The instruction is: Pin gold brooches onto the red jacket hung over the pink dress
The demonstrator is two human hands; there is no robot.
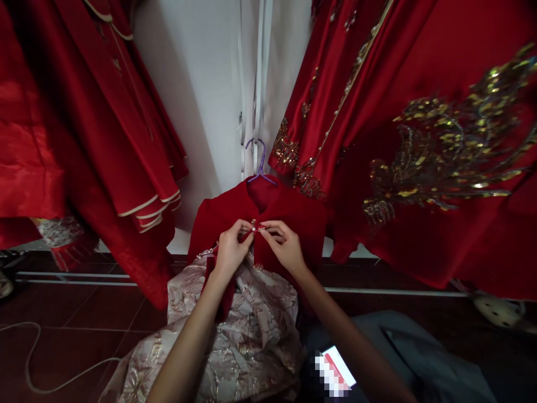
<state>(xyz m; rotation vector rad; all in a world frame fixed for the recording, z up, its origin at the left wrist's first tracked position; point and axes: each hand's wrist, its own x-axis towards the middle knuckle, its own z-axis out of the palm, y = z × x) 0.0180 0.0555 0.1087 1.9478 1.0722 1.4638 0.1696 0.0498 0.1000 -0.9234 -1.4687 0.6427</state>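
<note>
Red jacket (293,215) between both hands (230,252)

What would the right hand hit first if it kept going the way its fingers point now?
The right hand points left and slightly up, toward the small pearl-like fastening on the red velvet jacket. Its fingertips look already on it; just beyond are the left hand fingertips. Depth is unclear.

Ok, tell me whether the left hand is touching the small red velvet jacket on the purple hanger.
Touching. The head view shows the left hand pinching the red velvet jacket front edge at its clasp.
</note>
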